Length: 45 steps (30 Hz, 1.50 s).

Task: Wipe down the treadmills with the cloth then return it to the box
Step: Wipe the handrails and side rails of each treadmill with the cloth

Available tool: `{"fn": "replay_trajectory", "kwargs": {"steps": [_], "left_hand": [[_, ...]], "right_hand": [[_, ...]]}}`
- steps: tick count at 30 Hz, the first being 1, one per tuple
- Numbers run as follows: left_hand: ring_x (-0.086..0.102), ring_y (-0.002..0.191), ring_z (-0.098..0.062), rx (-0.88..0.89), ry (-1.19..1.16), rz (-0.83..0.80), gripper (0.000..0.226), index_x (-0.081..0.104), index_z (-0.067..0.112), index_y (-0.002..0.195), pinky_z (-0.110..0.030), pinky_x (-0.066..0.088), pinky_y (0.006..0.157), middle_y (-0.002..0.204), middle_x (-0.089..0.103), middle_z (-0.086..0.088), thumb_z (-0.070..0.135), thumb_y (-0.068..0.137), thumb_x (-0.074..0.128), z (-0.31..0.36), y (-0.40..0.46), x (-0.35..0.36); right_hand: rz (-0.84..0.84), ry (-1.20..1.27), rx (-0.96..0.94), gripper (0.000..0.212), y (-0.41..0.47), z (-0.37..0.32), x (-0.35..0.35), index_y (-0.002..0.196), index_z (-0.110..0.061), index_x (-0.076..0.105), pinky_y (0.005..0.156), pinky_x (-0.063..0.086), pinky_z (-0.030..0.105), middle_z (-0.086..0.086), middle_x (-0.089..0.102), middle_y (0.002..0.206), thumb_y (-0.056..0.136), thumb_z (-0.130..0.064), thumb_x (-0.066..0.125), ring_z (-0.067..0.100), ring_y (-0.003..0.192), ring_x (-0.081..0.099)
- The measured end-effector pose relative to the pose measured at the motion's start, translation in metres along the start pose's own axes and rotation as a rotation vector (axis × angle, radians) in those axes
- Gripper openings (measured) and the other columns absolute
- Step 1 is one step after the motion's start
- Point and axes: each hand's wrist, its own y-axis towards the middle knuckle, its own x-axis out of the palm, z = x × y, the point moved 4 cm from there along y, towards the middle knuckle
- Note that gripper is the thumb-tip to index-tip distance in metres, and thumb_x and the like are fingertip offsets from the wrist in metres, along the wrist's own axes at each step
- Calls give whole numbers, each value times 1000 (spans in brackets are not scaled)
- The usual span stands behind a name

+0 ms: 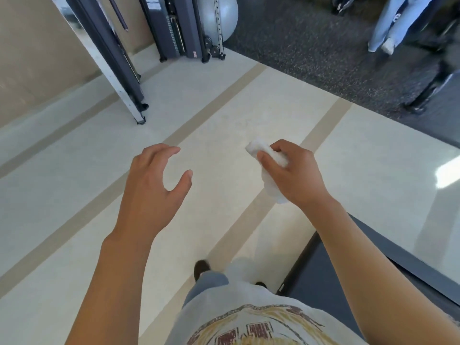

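My right hand (pixel 292 174) is closed around a crumpled white cloth (pixel 270 168), held out in front of me above the pale floor. Its ends stick out above and below my fingers. My left hand (pixel 155 185) hovers at the same height to the left, fingers spread and curved, holding nothing. A dark treadmill deck (pixel 331 277) lies low at the right, partly behind my right forearm. No box is in view.
A weight machine (pixel 179 28) and a grey exercise ball (pixel 219 13) stand at the back wall. A slanted metal frame (pixel 117 70) reaches the floor at left. Dark speckled rubber flooring (pixel 311 46) starts at the back right, where another person's legs (pixel 388 26) stand.
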Motion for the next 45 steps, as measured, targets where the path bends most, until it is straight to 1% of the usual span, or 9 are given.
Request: {"fn": "replay_trajectory", "kwargs": {"steps": [5,10,15,19,25,33,38,42,45], "left_hand": [[42,136,-12,96,-54,-76,44,58,27,140,-30,37,109,143,51,13,39,98,65,-9,93,33],[43,137,-16,250,-78,-169,45,59,26,140,-29,36,107,144,51,11,38,98,66,-12,196,51],[42,139,-17,386,-111,-268,44,60,24,139,-29,34,109,144,52,9,37,98,66,0,284,58],[42,139,-16,510,-151,-350,44,61,23,139,-28,33,110,143,52,9,36,98,66,27,329,83],[46,137,-18,689,-219,-466,43,62,20,137,-26,33,109,142,55,6,34,98,67,88,346,139],[47,137,-20,837,-234,-575,42,61,22,137,-26,33,109,141,55,7,34,97,68,186,347,218],[46,137,-19,893,-217,-595,43,61,23,138,-29,34,110,141,55,8,35,97,67,270,345,265],[46,137,-19,901,-203,-583,43,61,22,138,-29,33,110,142,54,7,36,98,67,335,346,301],[46,137,-18,920,-200,-573,42,62,23,138,-28,33,110,142,54,8,36,98,67,380,341,323]], "right_hand": [[98,-27,94,22,57,6,-2,90,-23,68,71,57,39,-6,70,79,98,-44,66,12,77,66],[218,-31,197,23,116,-3,0,88,-25,65,65,59,39,-16,68,74,98,-46,65,7,69,65],[363,-80,256,26,159,-20,-3,90,-26,66,73,60,45,-7,69,82,96,-51,62,14,80,67],[484,-102,341,28,161,-15,-16,86,-24,64,72,58,45,-6,67,80,98,-49,62,13,76,65],[677,-120,464,30,141,15,-53,85,-22,63,71,58,46,-5,66,78,97,-50,62,17,76,64],[796,-108,570,28,124,75,-123,86,-20,65,62,44,24,-8,65,76,99,-45,64,8,71,59],[836,-98,567,29,130,128,-198,85,-22,65,64,51,30,-7,67,77,98,-47,63,9,72,63],[876,-109,548,28,137,164,-264,85,-24,66,60,48,28,-8,66,74,98,-48,64,8,70,62],[903,-80,534,26,137,188,-302,87,-22,68,62,51,32,-7,67,75,98,-47,66,11,71,63]]}}
